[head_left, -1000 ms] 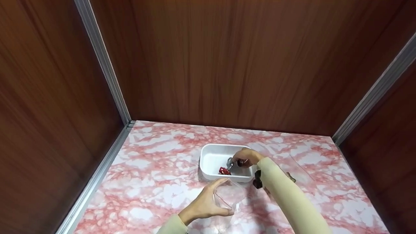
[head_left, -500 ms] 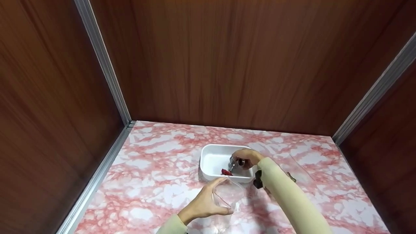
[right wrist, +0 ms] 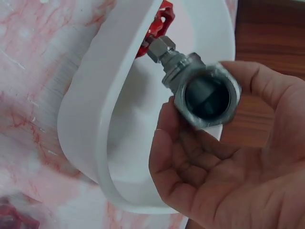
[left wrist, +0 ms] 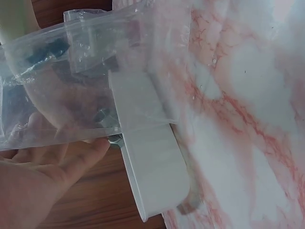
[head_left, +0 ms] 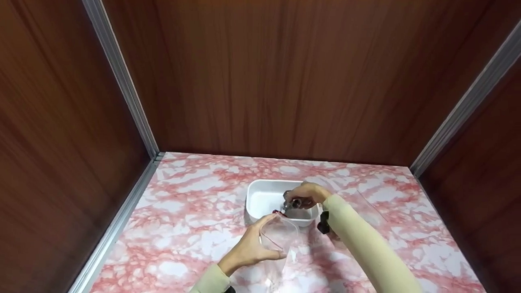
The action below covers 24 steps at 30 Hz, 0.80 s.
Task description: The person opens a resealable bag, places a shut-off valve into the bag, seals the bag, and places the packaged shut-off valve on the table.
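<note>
My right hand (head_left: 307,195) grips a metal gate valve (right wrist: 207,98) with a red handwheel (right wrist: 159,24), over the white plastic tub (head_left: 260,195). The valve's hexagonal open end faces the camera in the right wrist view, and its handwheel points away from the palm. My left hand (head_left: 250,246) curls round the mouth of a clear plastic bag (head_left: 281,234), thumb and fingers spread wide to keep it gaping. The bag's mouth is at the tub's near rim, close to the handwheel. Through the film in the left wrist view, my right hand (left wrist: 62,100) shows blurred.
Another clear film or bag (head_left: 370,203) lies right of the tub, partly behind my right sleeve (head_left: 362,240). A blurred dark red thing (right wrist: 16,214) rests on the marbled table (head_left: 175,244). Brown wood-grain panels (head_left: 244,81) stand at the back and sides.
My left hand and the bag have moved slightly forward toward the tub. The valve has tilted and shifted a little, and the bag and fingers now partly hide its red handwheel. The view has shifted slightly.
</note>
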Each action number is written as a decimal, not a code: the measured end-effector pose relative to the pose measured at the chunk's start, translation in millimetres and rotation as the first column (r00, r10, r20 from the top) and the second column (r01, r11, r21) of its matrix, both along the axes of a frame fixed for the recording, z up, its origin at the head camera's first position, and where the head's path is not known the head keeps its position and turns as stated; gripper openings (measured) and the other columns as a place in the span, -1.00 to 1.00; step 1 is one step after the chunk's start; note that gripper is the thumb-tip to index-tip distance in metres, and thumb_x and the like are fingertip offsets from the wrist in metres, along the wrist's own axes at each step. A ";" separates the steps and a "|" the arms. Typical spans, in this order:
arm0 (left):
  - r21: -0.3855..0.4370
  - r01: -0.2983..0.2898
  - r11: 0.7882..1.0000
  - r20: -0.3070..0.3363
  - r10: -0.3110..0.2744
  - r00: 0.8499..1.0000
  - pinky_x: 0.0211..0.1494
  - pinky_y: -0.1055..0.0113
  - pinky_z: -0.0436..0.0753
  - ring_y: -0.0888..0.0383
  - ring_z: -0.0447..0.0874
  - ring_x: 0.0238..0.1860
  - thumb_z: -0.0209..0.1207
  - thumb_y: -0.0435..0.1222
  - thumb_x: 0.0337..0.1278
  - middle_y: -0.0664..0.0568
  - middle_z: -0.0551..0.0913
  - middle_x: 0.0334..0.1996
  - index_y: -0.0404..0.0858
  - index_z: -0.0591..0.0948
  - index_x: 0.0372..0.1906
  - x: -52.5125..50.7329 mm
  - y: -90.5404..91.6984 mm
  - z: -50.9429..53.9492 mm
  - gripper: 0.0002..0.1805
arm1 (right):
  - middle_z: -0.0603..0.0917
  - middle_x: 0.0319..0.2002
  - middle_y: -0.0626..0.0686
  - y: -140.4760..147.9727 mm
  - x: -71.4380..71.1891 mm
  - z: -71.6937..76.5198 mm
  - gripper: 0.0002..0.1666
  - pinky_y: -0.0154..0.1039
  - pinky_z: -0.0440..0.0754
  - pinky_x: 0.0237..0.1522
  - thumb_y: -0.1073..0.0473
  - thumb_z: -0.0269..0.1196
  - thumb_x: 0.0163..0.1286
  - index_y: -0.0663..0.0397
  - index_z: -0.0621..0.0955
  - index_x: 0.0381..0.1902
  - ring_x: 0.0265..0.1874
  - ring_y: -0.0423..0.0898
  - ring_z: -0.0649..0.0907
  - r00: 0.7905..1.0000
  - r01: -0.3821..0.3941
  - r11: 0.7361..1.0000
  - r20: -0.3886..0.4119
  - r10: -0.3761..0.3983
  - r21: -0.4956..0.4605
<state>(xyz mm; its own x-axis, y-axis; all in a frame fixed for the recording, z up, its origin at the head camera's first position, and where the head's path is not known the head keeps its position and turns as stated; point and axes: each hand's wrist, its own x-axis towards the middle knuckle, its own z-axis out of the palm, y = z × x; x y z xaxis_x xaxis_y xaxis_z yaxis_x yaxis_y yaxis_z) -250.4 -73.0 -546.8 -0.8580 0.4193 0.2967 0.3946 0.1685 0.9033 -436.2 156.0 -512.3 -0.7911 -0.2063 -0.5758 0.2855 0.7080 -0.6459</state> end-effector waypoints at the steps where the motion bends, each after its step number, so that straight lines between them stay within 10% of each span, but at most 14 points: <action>1: 0.009 -0.002 1.000 -0.004 0.002 1.000 0.56 -0.04 0.25 0.04 0.36 0.48 0.62 -0.08 -0.11 0.02 0.48 0.45 -0.17 0.35 0.57 -0.7 0.3 0.4 0.08 | 0.72 -0.45 0.00 -0.5 2.0 1.2 -0.73 -0.16 0.70 -0.18 -0.02 0.48 0.16 0.06 0.74 -0.38 -0.48 -0.16 0.65 1.000 0.000 1.000 -0.024 0.000 0.012; 7: 0.053 0.001 0.999 0.001 -0.002 1.000 0.55 -0.09 0.26 0.02 0.44 0.41 0.62 -0.09 -0.08 -0.09 0.55 0.35 -0.22 0.28 0.60 -4.5 5.2 2.2 0.12 | 0.72 -0.51 -0.01 -5.4 11.8 3.5 -0.71 0.10 0.71 0.00 -0.03 0.54 0.09 0.04 0.73 -0.46 -0.50 -0.14 0.65 0.980 0.037 0.998 -0.195 -0.027 0.044; 12: 0.061 -0.029 0.998 0.026 0.028 0.999 0.54 -0.17 0.25 0.02 0.42 0.42 0.63 -0.11 -0.08 -0.11 0.53 0.34 -0.20 0.28 0.59 -6.6 10.1 0.5 0.12 | 0.71 -0.58 -0.05 -8.7 17.0 -0.5 -0.74 0.05 0.70 -0.21 0.01 0.57 0.06 0.00 0.73 -0.57 -0.54 -0.18 0.57 0.948 0.051 0.998 -0.317 -0.037 0.037; 24: -0.020 -0.142 0.990 -0.027 0.141 0.990 0.51 -0.12 0.33 0.01 0.45 0.41 0.67 -0.07 -0.19 0.04 0.56 0.31 -0.21 0.31 0.55 -10.9 20.8 -2.9 0.15 | 0.60 -0.73 -0.11 -3.6 30.1 -4.5 -0.65 -0.27 0.37 -0.53 0.05 0.49 0.01 -0.11 0.53 -0.75 -0.61 -0.15 0.54 0.811 0.110 0.990 -0.585 -0.035 0.093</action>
